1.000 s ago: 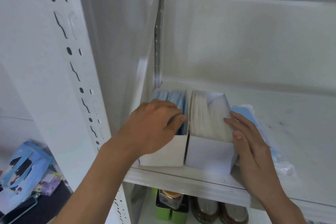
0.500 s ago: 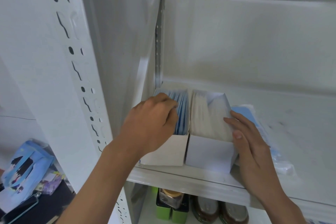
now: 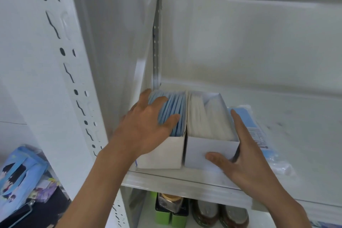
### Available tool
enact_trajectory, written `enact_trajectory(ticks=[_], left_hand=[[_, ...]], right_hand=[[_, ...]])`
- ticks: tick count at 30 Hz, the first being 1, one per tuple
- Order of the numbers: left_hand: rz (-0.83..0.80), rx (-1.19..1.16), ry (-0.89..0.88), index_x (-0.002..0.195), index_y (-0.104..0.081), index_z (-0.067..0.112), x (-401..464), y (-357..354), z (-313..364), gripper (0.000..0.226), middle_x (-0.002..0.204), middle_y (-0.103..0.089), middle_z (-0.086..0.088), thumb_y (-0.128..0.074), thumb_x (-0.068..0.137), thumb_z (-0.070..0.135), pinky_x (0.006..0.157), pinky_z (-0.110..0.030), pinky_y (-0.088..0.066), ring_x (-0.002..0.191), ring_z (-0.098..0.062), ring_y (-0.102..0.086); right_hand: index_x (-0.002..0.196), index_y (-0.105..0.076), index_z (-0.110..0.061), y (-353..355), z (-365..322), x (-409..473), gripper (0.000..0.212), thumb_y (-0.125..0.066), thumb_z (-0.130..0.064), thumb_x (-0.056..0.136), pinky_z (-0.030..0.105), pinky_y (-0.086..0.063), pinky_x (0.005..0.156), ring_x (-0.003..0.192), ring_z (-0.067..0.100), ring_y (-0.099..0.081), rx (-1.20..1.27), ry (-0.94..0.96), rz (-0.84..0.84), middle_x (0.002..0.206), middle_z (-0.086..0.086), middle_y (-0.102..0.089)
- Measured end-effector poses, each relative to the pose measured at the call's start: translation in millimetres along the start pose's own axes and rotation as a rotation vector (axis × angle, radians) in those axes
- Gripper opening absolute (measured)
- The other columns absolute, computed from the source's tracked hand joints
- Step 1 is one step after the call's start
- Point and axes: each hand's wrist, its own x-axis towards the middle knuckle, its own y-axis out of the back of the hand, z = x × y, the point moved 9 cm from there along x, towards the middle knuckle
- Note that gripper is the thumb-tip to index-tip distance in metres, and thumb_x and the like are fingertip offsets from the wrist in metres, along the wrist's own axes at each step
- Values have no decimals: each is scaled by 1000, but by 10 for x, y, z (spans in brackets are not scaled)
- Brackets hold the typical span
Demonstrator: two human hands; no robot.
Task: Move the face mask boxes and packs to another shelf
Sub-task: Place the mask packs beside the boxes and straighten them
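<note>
While both open-topped boxes stand side by side at the shelf (image 3: 185, 179) front-left corner, the white-mask box (image 3: 209, 151) is clasped by the right hand (image 3: 246, 155); the left hand (image 3: 148, 127) rests spread on the blue-mask box (image 3: 164, 153). Tilting either could spill masks.
</note>
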Motion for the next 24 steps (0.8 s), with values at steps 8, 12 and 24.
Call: enact_trajectory(ticks=[8, 12, 24], left_hand=[[-118, -29, 1, 149, -30, 40, 97, -124, -33, 88, 145, -46, 3, -30, 78, 91, 86, -35, -41, 115, -16, -49], [129, 105, -125, 138, -51, 37, -6, 133, 126, 79, 153, -44, 4, -19, 86, 86, 91, -44, -47, 126, -26, -55], [-131, 16, -440, 139, -52, 51, -49, -36, 430, 60, 150, -46, 22, -40, 86, 77, 111, -34, -39, 136, -1, -41]], right_hand=[[145, -8, -68, 18, -28, -6, 101, -76, -66, 71, 0, -39, 92, 119, -24, -47, 164, -19, -90, 133, -47, -46], [146, -40, -48, 890, 224, -172, 64, -60, -62, 88, 24, -45, 104, 134, -9, -45, 184, 14, 390, 143, -29, -52], [128, -51, -34, 629, 787, -88, 32, -54, -45, 98, 3, -39, 63, 75, -17, -54, -210, -276, 225, 90, -31, -50]])
